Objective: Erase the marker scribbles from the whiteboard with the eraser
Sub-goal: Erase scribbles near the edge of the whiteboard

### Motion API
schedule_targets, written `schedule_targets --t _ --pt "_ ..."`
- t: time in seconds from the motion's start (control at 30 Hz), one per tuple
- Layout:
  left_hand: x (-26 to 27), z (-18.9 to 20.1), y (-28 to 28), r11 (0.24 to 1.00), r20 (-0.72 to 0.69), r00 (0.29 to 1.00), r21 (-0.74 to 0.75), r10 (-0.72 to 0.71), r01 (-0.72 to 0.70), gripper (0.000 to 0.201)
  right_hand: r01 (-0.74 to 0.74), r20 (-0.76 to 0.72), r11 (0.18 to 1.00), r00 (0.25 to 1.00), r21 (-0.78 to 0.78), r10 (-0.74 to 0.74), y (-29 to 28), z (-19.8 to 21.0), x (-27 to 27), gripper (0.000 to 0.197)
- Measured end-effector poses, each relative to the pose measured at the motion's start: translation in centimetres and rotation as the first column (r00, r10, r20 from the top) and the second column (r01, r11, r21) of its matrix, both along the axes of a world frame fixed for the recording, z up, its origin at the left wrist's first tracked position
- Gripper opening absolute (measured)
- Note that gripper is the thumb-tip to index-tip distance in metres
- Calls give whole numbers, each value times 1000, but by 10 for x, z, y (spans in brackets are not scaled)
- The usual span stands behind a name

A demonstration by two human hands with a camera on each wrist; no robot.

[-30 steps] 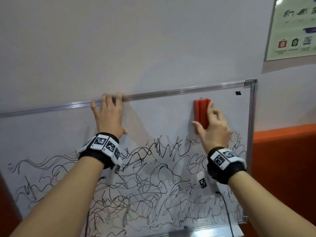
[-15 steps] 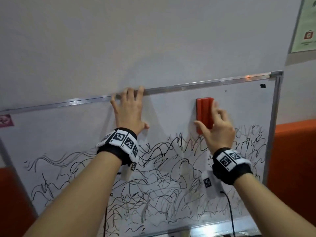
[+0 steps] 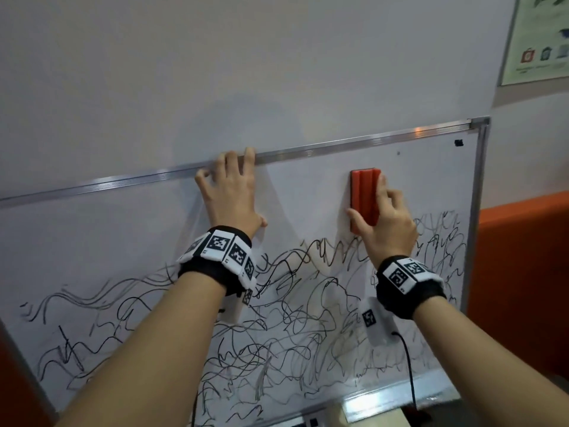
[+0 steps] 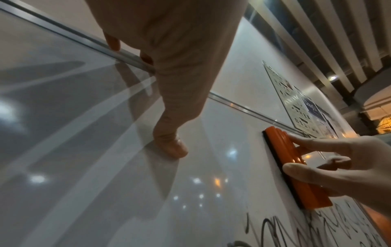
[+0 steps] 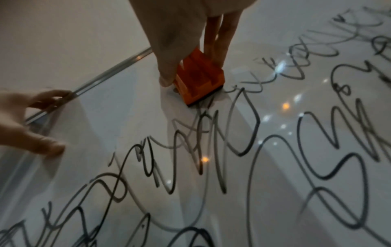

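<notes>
Eraser (image 3: 365, 198) — red, upright, felt flat against the whiteboard (image 3: 123, 241) just above the black scribbles (image 3: 292, 318) — grasped by right hand (image 3: 386, 224), thumb and fingers pinching its sides. Left hand (image 3: 229, 195) lies flat, fingers straight, fingertips at the top frame (image 3: 338, 147).

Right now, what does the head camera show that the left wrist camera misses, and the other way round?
Only the head view shows the whole spread of scribbles across the lower whiteboard, both wristbands, and the orange wall at the right. Only the left wrist view shows the eraser's dark pad lying flat against the board, the left hand's thumb pressed on the surface, and striped ceiling panels. Both show the left hand with fingers at the top frame, the right hand gripping the red eraser just above the scribbles, and a poster on the wall.
</notes>
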State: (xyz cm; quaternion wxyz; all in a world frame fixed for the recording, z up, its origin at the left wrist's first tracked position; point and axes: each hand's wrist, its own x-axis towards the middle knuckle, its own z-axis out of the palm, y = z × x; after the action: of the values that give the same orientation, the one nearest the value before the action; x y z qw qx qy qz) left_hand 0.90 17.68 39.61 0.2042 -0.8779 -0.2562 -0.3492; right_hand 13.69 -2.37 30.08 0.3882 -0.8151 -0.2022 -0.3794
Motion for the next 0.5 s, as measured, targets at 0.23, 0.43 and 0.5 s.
schedule_targets --t 0.23,0.43,0.5 --pt "6 -2 -24 985 30 998 -166 47 -42 132 -64 5 998 998 -21 64 -49 14 25 88" --pt "32 -21 -74 970 23 990 -196 -140 142 137 48 -129 997 991 66 -39 -133 20 83 77" --pt "47 -26 -91 961 76 987 -227 -145 158 137 29 -129 997 991 76 -20 -149 18 96 75"
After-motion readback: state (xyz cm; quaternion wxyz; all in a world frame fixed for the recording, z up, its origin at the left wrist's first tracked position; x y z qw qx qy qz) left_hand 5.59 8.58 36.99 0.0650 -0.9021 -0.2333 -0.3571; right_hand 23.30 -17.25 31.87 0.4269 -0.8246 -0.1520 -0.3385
